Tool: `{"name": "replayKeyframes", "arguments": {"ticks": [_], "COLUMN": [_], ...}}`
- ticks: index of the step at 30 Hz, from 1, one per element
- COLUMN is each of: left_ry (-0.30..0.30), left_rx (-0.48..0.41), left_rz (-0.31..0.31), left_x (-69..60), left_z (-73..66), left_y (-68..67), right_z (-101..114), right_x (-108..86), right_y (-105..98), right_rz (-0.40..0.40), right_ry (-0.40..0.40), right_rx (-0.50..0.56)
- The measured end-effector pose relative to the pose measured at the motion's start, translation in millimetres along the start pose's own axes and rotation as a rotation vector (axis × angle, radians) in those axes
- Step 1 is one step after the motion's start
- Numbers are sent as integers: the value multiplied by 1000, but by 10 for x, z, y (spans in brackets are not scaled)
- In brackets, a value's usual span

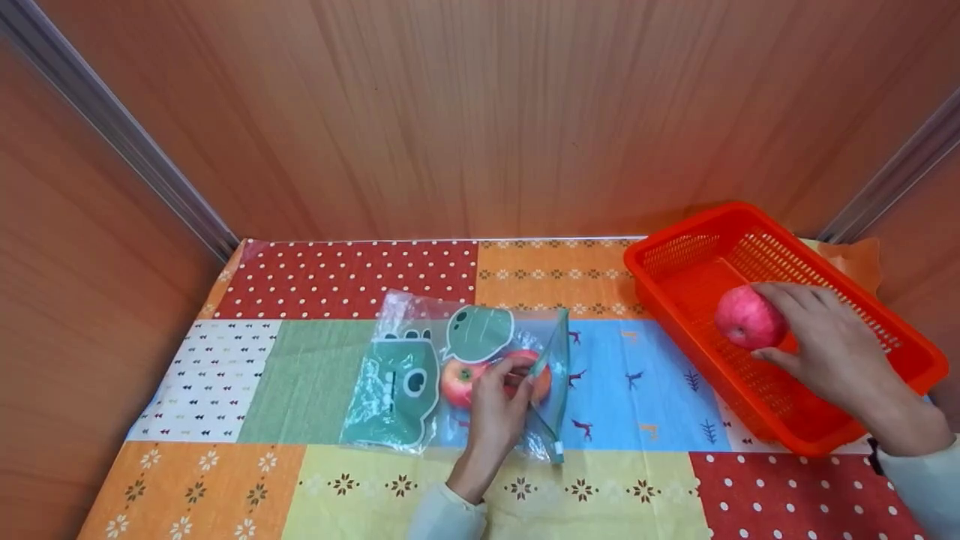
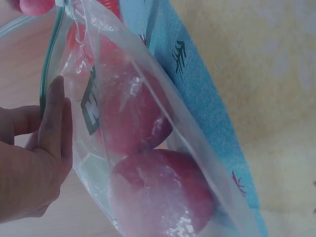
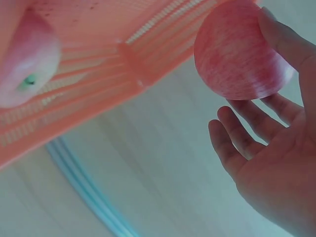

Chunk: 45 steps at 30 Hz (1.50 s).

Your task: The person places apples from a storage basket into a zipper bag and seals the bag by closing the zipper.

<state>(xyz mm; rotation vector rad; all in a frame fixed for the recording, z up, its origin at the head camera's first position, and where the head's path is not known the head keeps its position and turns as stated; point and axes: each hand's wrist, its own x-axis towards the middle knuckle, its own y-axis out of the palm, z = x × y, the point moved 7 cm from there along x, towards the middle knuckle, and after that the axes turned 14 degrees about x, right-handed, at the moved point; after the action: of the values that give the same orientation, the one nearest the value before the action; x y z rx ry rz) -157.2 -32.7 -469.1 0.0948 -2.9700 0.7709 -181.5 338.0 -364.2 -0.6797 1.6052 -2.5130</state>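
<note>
My right hand [image 1: 832,349] grips a red apple [image 1: 748,318] between thumb and fingers, above the basket in the head view. In the right wrist view, that apple [image 3: 242,54] sits at the fingertips, apart from the palm. My left hand [image 1: 499,409] pinches the mouth edge of a clear zip bag [image 1: 559,330] that lies on the cloth. Its green zip strip [image 2: 51,54] passes between thumb and fingers in the left wrist view. Two apples show through the plastic, a near one [image 2: 160,192] and a farther one [image 2: 131,108]. The bag bears a green cartoon print [image 1: 397,394].
The red plastic basket [image 1: 712,375] with slotted sides stands at the right. Another apple [image 3: 32,64] lies in it in the right wrist view. A patchwork cloth [image 1: 360,487] covers the table. Wooden panels [image 1: 480,120] rise behind and at both sides.
</note>
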Motion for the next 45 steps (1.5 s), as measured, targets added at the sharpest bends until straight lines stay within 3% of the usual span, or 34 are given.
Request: {"name": "replayKeyframes", "arguments": {"ticks": [17,26,33,45], "left_ry": [-34,21,-8,-29], "left_rx": [5,-21,-7,-7], "left_rz": [17,-5,14,18], "left_x": [2,-6,-6,-2], "left_z": [23,0,9,16], "left_y": [10,-3,1,4], "right_z": [554,792,938,1036], "right_x": [49,42,22,-11], "right_y": [210,451,706,1117], "right_rz": [1,48,87,158], "right_ry": [-122,-114,-122,-53], "right_rx": [18,42,78,111]}}
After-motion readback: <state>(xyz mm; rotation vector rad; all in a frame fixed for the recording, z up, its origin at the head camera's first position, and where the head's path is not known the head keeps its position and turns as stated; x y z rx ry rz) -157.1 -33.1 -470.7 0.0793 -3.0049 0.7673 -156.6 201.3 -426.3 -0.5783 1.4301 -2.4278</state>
